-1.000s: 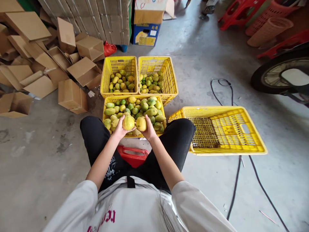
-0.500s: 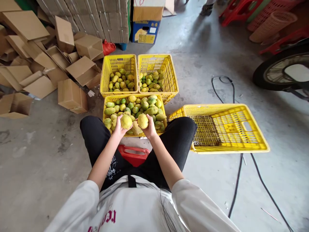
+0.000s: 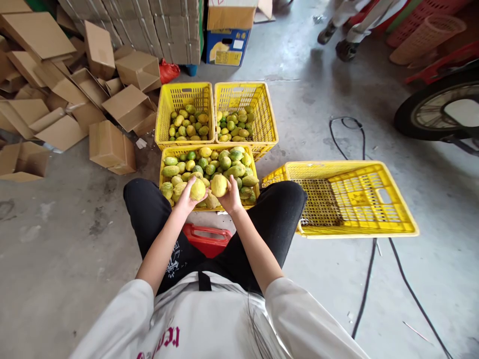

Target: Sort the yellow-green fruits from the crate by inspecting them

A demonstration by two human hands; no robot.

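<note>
My left hand [image 3: 185, 200] is closed round a roundish yellow fruit [image 3: 198, 190]. Another yellow fruit [image 3: 219, 185] is gripped in my right hand [image 3: 232, 198], close beside the first. Both are held above the front part of a yellow plastic crate [image 3: 161, 172], which stands between my knees. Green and yellow fruits [image 3: 225, 163], some round and some long, fill that crate; their exact kind is unclear. Behind it, two more yellow crates, the left one [image 3: 164, 113] and the right one [image 3: 270, 112], hold smaller heaps of similar fruit.
At my right knee, a yellow crate [image 3: 374, 199] lies tilted. Black cable [image 3: 368, 284] runs along the floor beside it. Cardboard boxes [image 3: 112, 147] are heaped at left. A motorbike wheel [image 3: 422, 114] and another person's legs [image 3: 355, 32] are at far right.
Both fruits have shifted and turned slightly in my hands, the right one moving a little left and up. Another person's legs have come into view at the upper right.
</note>
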